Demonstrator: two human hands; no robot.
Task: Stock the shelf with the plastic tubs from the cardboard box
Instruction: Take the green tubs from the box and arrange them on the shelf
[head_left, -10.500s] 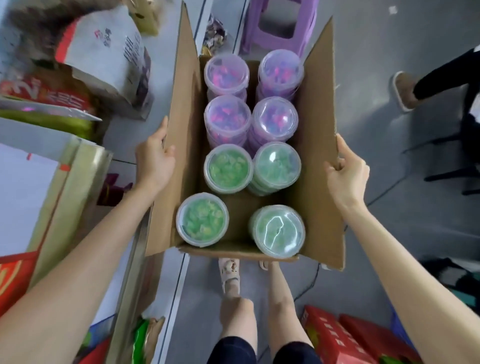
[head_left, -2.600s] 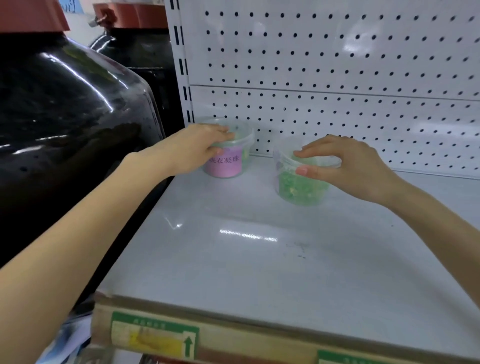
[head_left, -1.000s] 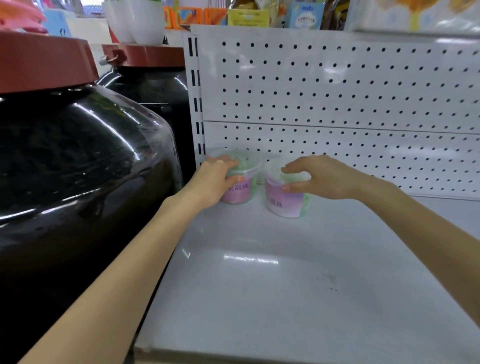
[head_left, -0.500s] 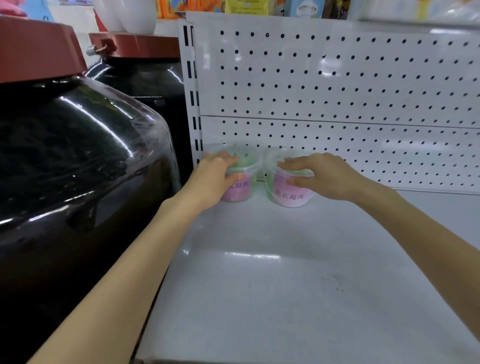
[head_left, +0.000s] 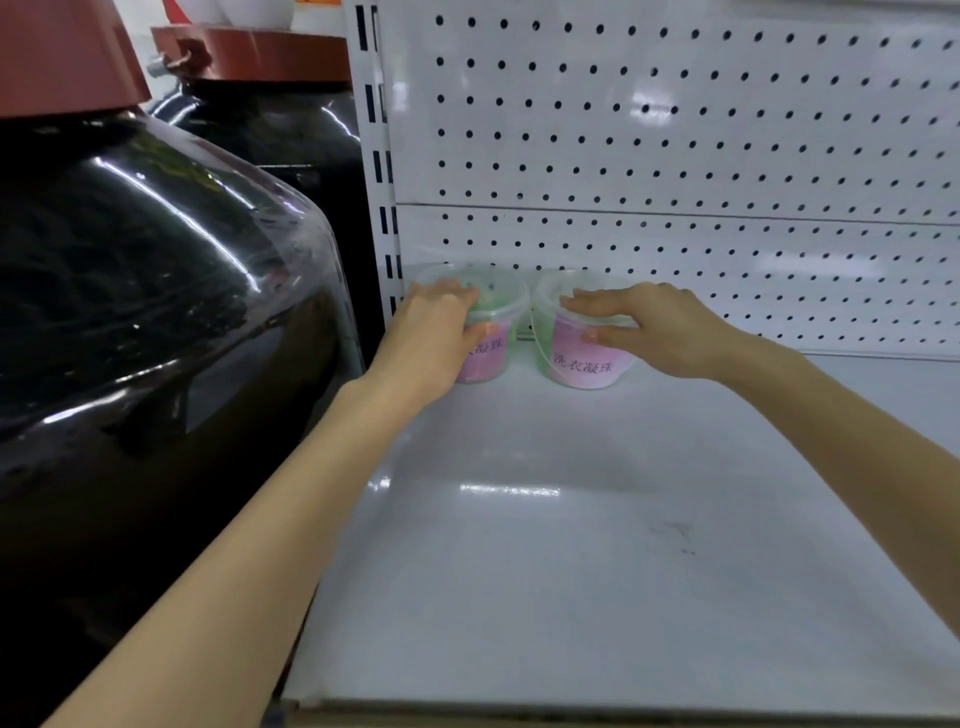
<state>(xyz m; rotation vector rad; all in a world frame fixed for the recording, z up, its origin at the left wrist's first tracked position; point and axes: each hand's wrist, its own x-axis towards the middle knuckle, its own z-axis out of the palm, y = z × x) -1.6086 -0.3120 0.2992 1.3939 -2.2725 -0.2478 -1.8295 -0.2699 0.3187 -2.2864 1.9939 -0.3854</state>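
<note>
The left tub (head_left: 500, 313) and right tub (head_left: 581, 364) stand upright, side by side, in the shelf's (head_left: 571, 545) back-left corner, pink labels (head_left: 485, 358) toward its front edge. The left hand (head_left: 436, 332) grips the left tub and the right hand (head_left: 655, 327) clasps the right tub's lid. Open shelf runs forward and rightward.

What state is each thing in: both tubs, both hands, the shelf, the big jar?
left tub, upright, lid on
right tub, upright, lid on, label facing out
left hand, grips the left tub
right hand, holds the right tub, fingers over its lid
shelf, bears both tubs at its back
dark jar, upright, lid on
</note>
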